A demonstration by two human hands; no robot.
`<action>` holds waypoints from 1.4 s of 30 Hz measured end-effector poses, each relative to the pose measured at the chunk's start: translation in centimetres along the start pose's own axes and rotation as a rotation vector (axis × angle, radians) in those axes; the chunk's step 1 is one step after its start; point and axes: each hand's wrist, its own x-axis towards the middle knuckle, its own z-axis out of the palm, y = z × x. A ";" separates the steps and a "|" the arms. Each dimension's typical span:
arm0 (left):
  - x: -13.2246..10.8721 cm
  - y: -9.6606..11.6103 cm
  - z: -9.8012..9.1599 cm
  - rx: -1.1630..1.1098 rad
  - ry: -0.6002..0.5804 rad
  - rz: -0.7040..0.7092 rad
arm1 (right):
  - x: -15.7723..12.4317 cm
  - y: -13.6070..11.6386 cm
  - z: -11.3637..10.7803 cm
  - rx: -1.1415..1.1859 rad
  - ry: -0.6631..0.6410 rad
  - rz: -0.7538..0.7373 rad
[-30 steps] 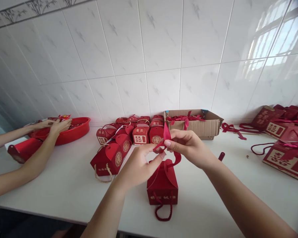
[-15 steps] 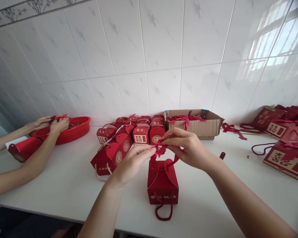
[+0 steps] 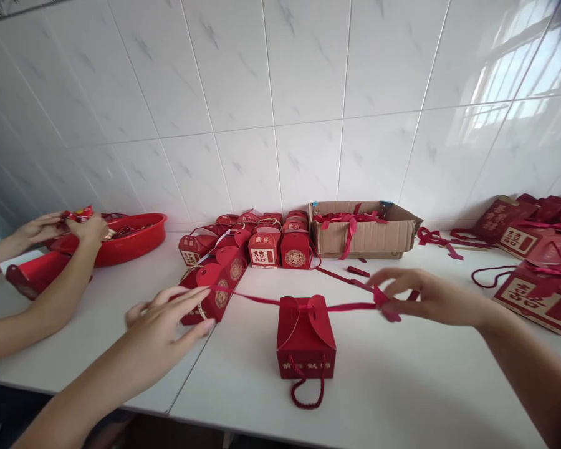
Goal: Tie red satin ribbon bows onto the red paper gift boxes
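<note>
A red gift box [image 3: 305, 343] with a cord handle hanging at its front stands upright on the white table. A red ribbon [image 3: 257, 300] runs through its top and stretches out to both sides. My left hand [image 3: 172, 327], to the left of the box, has one end of the ribbon at its fingertips. On the other side, my right hand [image 3: 414, 296] pinches the ribbon's other end, where a loose tail hangs down. Both hands are apart from the box itself.
Several red boxes [image 3: 264, 246] stand in rows behind, next to a cardboard box [image 3: 364, 240] of ribbons. More boxes [image 3: 540, 296] sit at the right. On the left, another person's hands [image 3: 91, 231] hold a red packet over a red basin [image 3: 135, 246].
My hands have moved apart from above the box, drawing the ribbon out straight to left and right. The other person's hands have shifted a little left with the packet.
</note>
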 end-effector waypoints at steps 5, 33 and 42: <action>-1.6 -2.1 0.6 0.084 -0.102 -0.059 | -3.2 2.5 0.2 -0.042 -0.032 0.084; 2.3 8.6 7.7 -0.610 -0.395 -0.141 | 4.2 -0.5 9.5 0.477 0.080 0.226; 3.9 4.0 6.5 -0.634 -0.863 -0.141 | 2.6 -1.5 6.9 -0.097 0.071 0.044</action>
